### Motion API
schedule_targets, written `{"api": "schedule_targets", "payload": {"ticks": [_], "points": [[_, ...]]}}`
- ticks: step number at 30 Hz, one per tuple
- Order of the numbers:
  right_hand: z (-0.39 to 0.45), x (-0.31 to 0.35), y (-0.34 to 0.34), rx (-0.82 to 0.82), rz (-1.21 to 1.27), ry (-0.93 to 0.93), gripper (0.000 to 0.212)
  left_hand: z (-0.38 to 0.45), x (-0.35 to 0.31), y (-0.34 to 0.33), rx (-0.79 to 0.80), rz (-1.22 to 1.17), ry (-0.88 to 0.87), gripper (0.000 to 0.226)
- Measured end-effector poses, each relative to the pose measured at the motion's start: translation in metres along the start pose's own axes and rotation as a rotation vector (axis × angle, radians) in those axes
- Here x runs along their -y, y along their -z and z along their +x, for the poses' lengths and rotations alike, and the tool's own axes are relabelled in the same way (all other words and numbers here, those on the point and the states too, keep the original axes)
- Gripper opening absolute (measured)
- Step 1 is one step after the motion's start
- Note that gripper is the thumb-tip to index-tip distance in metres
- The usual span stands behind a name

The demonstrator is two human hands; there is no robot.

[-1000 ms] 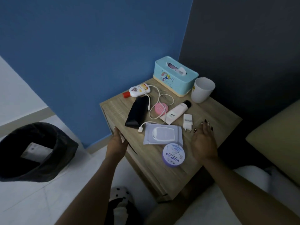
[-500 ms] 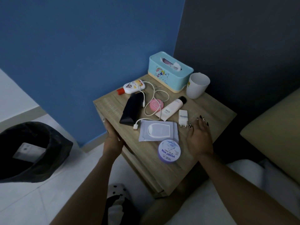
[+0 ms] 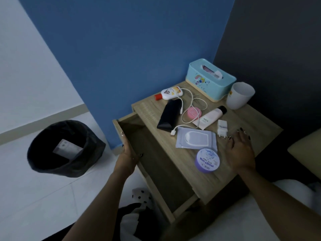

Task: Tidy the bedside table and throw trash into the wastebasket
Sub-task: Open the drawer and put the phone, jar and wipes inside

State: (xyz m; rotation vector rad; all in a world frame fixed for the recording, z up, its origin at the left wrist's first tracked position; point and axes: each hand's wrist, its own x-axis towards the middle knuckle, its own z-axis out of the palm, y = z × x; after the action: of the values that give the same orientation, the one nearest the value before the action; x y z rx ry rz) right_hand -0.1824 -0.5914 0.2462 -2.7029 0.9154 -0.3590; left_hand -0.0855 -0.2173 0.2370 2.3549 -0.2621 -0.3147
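Note:
The wooden bedside table [image 3: 246, 119] holds a lotion bottle [image 3: 171, 93], a black case [image 3: 169, 115], a white cable [image 3: 189, 108], a pink round tin [image 3: 194, 112], a white tube [image 3: 211, 117], a charger plug [image 3: 222, 128], a wipes pack [image 3: 196, 140] and a purple jar [image 3: 208, 160]. Its drawer [image 3: 156, 157] stands pulled out and looks bare inside. My left hand [image 3: 128, 153] grips the drawer's front edge. My right hand [image 3: 240, 152] rests flat on the tabletop beside the jar, fingers spread. The black wastebasket [image 3: 43, 164] sits on the floor to the left.
A teal tissue box [image 3: 208, 82] and a white cup [image 3: 240, 95] stand at the table's back. A white slip [image 3: 67, 148] lies in the wastebasket. A blue wall is behind, a dark wall to the right, and a pillow [image 3: 307, 150] at the right edge.
My left hand has pulled the drawer out toward the left; it was closed before. My right hand stayed flat on the tabletop.

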Motion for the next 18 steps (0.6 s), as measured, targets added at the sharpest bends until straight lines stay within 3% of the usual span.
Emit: {"api": "schedule_targets", "payload": {"ticks": [18], "points": [[-0.001,-0.005,0.000,-0.007,-0.039,0.066,0.066,-0.048,0.050,0.042,-0.047,0.116,0.057,0.116]]}}
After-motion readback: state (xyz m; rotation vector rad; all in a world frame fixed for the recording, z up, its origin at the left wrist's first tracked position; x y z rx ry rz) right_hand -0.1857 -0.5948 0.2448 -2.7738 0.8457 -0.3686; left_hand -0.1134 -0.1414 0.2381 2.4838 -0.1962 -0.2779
